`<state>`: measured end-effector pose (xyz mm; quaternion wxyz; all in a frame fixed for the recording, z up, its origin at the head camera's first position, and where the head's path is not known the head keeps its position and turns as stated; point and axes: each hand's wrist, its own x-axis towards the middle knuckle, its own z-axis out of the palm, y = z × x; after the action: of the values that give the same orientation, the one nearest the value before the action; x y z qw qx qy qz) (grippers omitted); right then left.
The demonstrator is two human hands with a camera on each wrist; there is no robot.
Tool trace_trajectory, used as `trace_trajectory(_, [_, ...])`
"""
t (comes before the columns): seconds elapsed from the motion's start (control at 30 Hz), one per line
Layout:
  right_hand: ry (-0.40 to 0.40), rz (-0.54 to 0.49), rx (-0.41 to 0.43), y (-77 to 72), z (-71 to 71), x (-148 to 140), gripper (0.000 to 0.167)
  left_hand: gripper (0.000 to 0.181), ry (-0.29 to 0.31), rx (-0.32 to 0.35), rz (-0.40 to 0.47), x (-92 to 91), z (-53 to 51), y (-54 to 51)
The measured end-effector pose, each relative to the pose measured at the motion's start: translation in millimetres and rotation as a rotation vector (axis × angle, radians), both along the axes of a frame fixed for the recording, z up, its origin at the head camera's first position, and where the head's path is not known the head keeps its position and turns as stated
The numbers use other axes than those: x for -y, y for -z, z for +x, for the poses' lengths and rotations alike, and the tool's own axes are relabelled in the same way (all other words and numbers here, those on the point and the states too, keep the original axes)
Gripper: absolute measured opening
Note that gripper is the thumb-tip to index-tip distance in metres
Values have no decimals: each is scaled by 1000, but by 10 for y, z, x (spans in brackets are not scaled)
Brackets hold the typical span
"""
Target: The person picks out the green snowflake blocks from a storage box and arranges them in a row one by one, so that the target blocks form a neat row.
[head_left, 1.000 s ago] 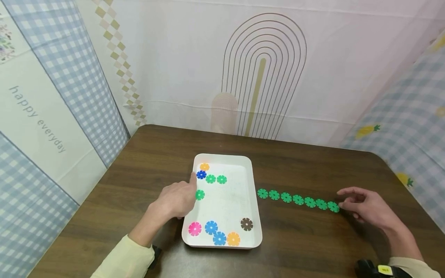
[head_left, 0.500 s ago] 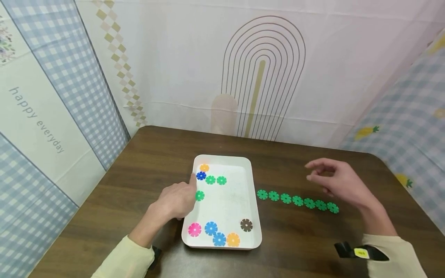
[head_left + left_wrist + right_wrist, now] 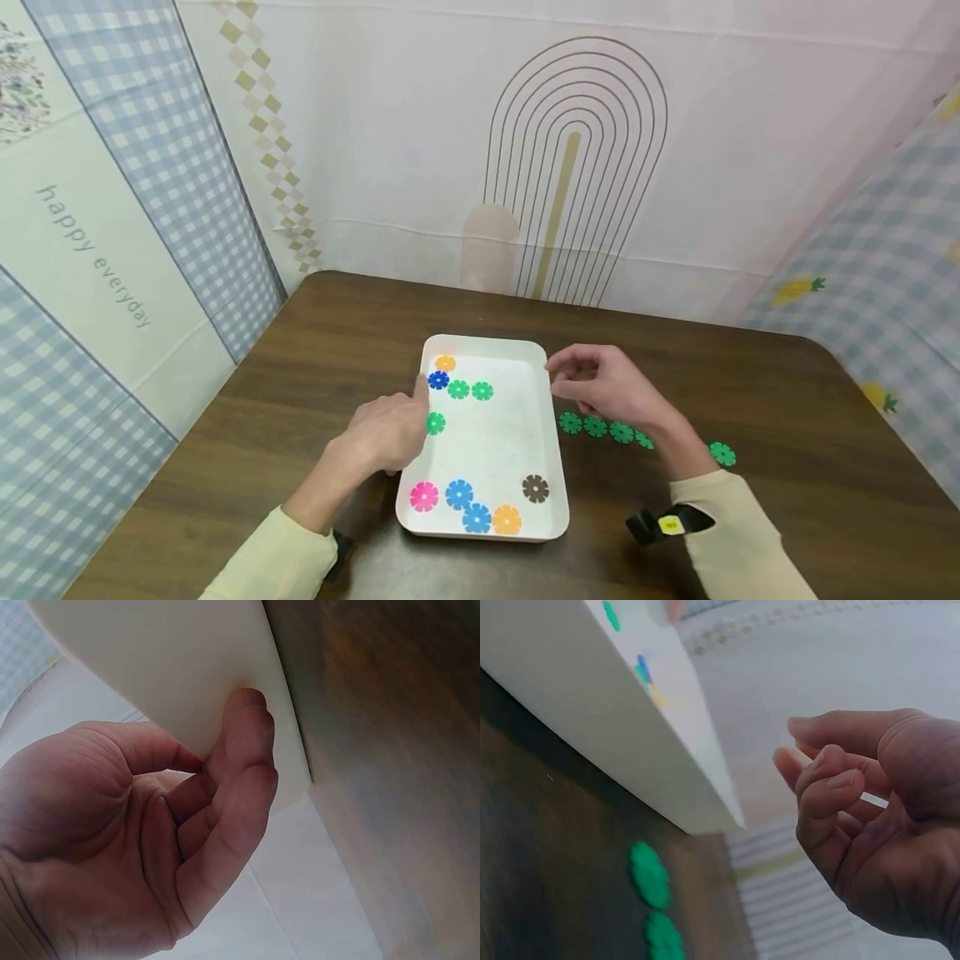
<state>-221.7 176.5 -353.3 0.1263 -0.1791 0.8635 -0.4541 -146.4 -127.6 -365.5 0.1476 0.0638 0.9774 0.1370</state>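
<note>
A white tray (image 3: 498,442) holds several snowflake-shaped plastic discs. My left hand (image 3: 386,429) grips the tray's left rim; in the left wrist view its fingers (image 3: 247,735) press against the outer wall. Beside the right rim hovers my right hand (image 3: 607,383), its fingers loosely bent and holding nothing. Inside the tray, two green discs (image 3: 470,390) lie side by side near the far end, next to a dark blue disc (image 3: 438,380). Another green disc (image 3: 435,423) sits by the left wall. On the table a row of green discs (image 3: 596,427) runs rightward, partly hidden by my right forearm.
At the tray's near end are a pink disc (image 3: 423,497), two light blue discs (image 3: 460,494), an orange disc (image 3: 507,519) and a brown disc (image 3: 536,488). Another orange disc (image 3: 446,363) lies at the far end. A patterned curtain (image 3: 390,150) hangs behind the brown table (image 3: 360,325).
My right hand has left the right end of the green row and moved leftward to the tray's right rim. My left hand stays on the tray, and the discs lie where they were.
</note>
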Motion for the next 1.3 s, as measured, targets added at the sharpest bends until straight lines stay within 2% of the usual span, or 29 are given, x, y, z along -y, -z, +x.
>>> trace_trajectory(0.2, [-16, -13, 3, 154, -90, 288, 29, 79, -9, 11, 2, -2, 4, 0])
trace_trajectory(0.43, [-41, 30, 18, 252, -189, 534, 25, 80, -17, 21, 4, -7, -1, -15])
trace_trajectory(0.67, [-62, 68, 48, 300, -214, 701, 26, 81, -15, 17, 0, -9, 2, -14])
trace_trajectory(0.93, [-58, 176, 43, 327, -242, 857, 31, 81, -10, 17, -9, -1, -1, -4])
trace_trajectory(1.13, [-29, 288, -2, 336, -277, 939, 32, 81, -11, 15, -7, 0, -4, 4])
trace_trajectory(1.3, [-12, 341, -32, 385, -306, 998, 33, 81, -15, 13, -11, -6, 0, 4])
